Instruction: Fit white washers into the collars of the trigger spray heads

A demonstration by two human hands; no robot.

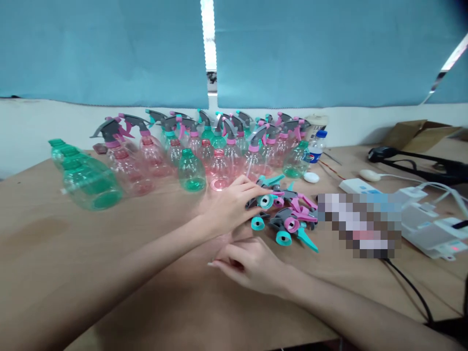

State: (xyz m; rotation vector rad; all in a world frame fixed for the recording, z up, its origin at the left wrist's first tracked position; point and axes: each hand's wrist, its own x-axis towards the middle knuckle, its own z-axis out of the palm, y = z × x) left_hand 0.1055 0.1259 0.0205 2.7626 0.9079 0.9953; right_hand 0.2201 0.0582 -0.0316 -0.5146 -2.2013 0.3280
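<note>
My left hand reaches into a loose pile of grey trigger spray heads with pink or teal collars. Its fingers close around a spray head with a teal collar, at the pile's left side. Beside it lie a pink-collared spray head and another with a teal collar. My right hand is nearer to me, above the table, thumb and fingers pinched together. A small pale bit shows at its fingertips, too small to name. Behind the hands stand a headless pink bottle and a headless green bottle.
Several bottles fitted with spray heads crowd the back of the wooden table. Green bottles stand at left. At right are a Pepsi bottle, a white cap, a power strip with cables, and a cardboard box.
</note>
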